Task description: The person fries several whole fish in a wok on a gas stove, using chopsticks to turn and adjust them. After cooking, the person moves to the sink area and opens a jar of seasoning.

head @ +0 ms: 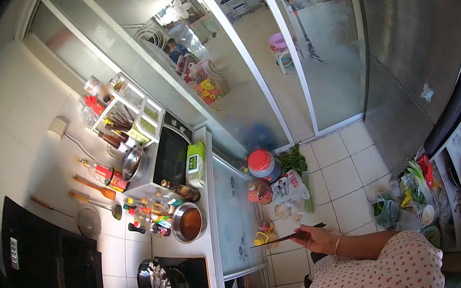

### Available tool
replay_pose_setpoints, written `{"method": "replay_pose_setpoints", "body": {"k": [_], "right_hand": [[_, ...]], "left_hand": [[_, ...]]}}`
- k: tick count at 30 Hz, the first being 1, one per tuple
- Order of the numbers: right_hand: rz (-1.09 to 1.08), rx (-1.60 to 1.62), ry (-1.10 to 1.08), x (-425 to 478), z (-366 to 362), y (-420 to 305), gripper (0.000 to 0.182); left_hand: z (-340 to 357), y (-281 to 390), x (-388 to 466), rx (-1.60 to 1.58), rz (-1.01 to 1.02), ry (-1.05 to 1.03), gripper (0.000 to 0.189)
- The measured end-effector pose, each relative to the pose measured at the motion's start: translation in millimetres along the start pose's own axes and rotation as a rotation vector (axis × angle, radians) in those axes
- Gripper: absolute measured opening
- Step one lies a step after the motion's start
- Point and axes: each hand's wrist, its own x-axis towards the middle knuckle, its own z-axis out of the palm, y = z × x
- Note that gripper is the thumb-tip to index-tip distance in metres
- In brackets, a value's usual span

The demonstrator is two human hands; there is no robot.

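One hand (313, 239) shows at the lower centre right, on an arm with a bracelet and a dotted sleeve; it looks like my right hand. Its fingers are closed around dark chopsticks (283, 238), whose thin ends point left toward the counter. My left hand is out of view. To the left, a black pan (147, 279) with pieces of food (160, 282) in it stands on the black hob (195, 278). Behind the hob, a steel bowl (189, 222) of reddish-brown liquid sits on the white counter among bottles (149, 216).
A microwave (171, 153) and a rack (144, 107) stand farther back. On the tiled floor are a red-lidded jar (261, 164), leafy greens (293, 160) and plastic bags (289, 186). An open refrigerator (457, 198) with bagged food is at the right. The range hood (50, 257) is at the left.
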Motion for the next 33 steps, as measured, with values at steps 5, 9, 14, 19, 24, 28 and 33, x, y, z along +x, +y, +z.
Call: {"method": "replay_pose_setpoints", "body": {"k": [5, 9, 14, 19, 24, 28, 33], "right_hand": [[-0.11, 0.031, 0.027, -6, -13, -43, 0.019], [-0.135, 0.055, -0.02, -6, -5, -88, 0.019], [-0.168, 0.129, -0.033, 12, 2, -173, 0.016], [-0.167, 0.099, -0.072, 32, 34, -272, 0.022], [-0.161, 0.115, -0.077, 53, 73, -359, 0.023], [-0.176, 0.135, -0.11, 68, 86, -407, 0.023], [-0.236, 0.239, -0.123, 80, 79, -438, 0.022]], "left_hand": [[61, 9, -9, 0.038, -0.058, -0.109, 0.012], [115, 16, -8, 0.075, -0.096, -0.164, 0.011], [198, 36, -3, 0.104, -0.137, -0.21, 0.011], [289, 65, 6, 0.127, -0.162, -0.235, 0.011], [362, 95, 17, 0.162, -0.147, -0.255, 0.011], [404, 120, 27, 0.181, -0.141, -0.272, 0.012], [427, 134, 42, 0.219, -0.147, -0.267, 0.012]]}}
